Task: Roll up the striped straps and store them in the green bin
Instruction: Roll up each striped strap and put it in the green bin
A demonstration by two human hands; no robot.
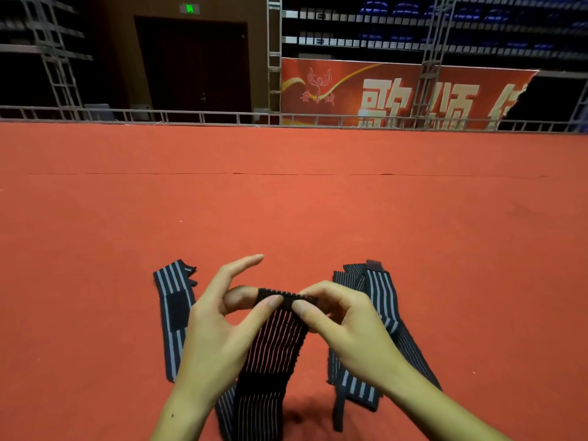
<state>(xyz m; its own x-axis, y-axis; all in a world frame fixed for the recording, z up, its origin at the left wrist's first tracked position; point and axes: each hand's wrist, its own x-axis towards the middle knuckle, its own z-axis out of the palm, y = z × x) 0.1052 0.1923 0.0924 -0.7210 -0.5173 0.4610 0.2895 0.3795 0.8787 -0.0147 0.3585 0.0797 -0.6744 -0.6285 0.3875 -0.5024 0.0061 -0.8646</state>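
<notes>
A dark strap with thin pale stripes (273, 348) hangs lifted over the red carpet, its top end folded over. My left hand (219, 323) pinches that folded end between thumb and a finger, the index finger sticking out straight. My right hand (340, 316) pinches the same end from the right. A second striped strap (173, 313) lies flat on the carpet to the left. More striped straps (378, 316) lie bunched to the right, partly hidden under my right wrist. No green bin is in view.
Red carpet (286, 211) stretches far ahead to a low metal rail (222, 117). Behind it stand a dark door (194, 65), truss scaffolding (274, 58) and a red banner (397, 93).
</notes>
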